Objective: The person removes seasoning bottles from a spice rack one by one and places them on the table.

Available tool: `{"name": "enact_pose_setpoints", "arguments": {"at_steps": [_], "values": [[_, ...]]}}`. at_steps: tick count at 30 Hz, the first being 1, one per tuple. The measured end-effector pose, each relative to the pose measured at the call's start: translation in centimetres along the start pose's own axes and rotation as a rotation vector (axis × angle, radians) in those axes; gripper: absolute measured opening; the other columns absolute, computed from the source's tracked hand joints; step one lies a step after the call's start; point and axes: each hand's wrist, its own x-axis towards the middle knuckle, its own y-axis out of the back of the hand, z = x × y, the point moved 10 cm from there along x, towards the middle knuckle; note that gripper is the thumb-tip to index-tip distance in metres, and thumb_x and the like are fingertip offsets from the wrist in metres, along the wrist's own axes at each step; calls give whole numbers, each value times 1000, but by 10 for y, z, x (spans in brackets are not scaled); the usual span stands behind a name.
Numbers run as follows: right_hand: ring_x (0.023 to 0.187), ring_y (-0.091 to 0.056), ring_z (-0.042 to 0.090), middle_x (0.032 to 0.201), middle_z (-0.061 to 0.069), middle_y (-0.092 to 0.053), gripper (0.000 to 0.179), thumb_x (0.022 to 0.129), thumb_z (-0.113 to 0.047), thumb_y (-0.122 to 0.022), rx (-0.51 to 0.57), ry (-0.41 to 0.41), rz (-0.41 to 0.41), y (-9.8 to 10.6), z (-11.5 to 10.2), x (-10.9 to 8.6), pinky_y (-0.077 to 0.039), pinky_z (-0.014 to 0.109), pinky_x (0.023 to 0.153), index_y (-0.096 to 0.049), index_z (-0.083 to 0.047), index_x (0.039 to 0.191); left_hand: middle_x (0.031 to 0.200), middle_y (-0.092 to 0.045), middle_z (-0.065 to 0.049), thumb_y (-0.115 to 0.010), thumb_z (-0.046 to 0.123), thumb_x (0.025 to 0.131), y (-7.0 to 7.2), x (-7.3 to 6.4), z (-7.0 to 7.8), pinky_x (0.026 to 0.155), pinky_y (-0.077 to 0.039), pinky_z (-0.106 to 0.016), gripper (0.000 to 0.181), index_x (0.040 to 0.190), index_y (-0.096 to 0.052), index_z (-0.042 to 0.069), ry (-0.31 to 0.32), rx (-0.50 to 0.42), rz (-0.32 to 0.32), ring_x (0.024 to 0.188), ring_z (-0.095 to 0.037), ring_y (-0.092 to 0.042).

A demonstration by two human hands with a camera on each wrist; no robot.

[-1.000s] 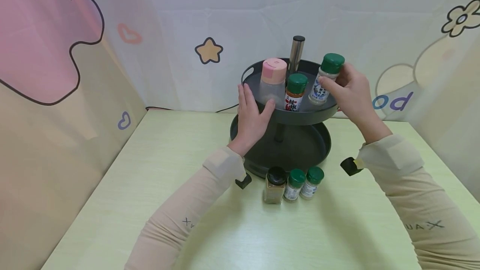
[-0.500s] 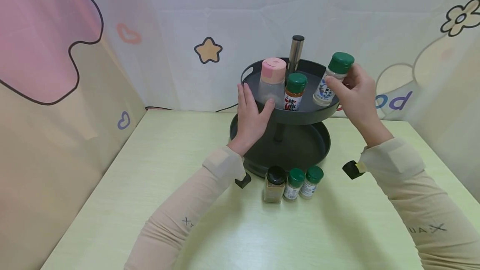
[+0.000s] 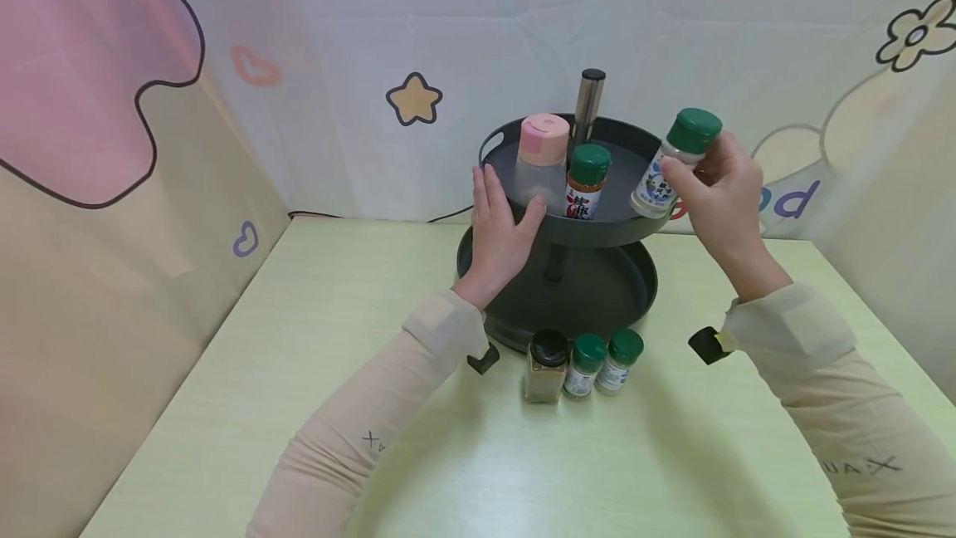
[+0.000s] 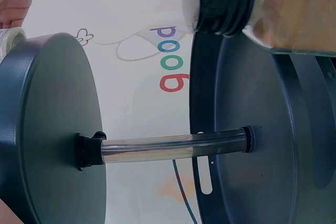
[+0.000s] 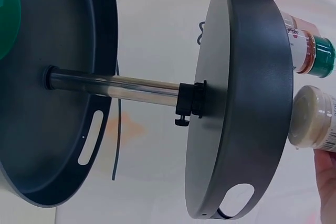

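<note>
My right hand (image 3: 720,198) grips a green-capped spice jar (image 3: 657,181) by its upper body. The jar leans, cap to the right, its base at the right rim of the upper tray (image 3: 597,232). In the right wrist view the pale jar base (image 5: 303,118) shows just past the tray wall. My left hand (image 3: 502,239) rests on the left front rim of that tray, fingers extended. Inside the upper tray stand a pink-capped clear bottle (image 3: 541,179) and a red-labelled jar (image 3: 582,196) with a green cap.
Below is the wider lower tray (image 3: 590,297), joined by a metal post (image 4: 152,149). A black-capped square jar (image 3: 545,380) and two small green-capped jars (image 3: 580,382) stand in front of it on the pale table (image 3: 336,297). A printed curtain (image 3: 358,40) hangs behind.
My right hand has moved the spice jar rightward, from inside the upper tray to its right rim, and tilted it further. My left hand has stayed in place on the rim.
</note>
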Motion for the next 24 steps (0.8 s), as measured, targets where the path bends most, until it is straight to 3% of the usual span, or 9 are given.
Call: {"name": "enact_pose_setpoints", "arguments": {"at_steps": [24], "values": [[70, -54, 4, 85, -11, -61, 26, 77, -3, -59, 103, 45, -1, 20, 4, -18, -46, 11, 66, -58, -15, 100, 149, 13, 2, -44, 47, 85, -1, 0, -1, 109, -11, -47, 82, 143, 3, 14, 13, -3, -8, 138, -20, 2]]}}
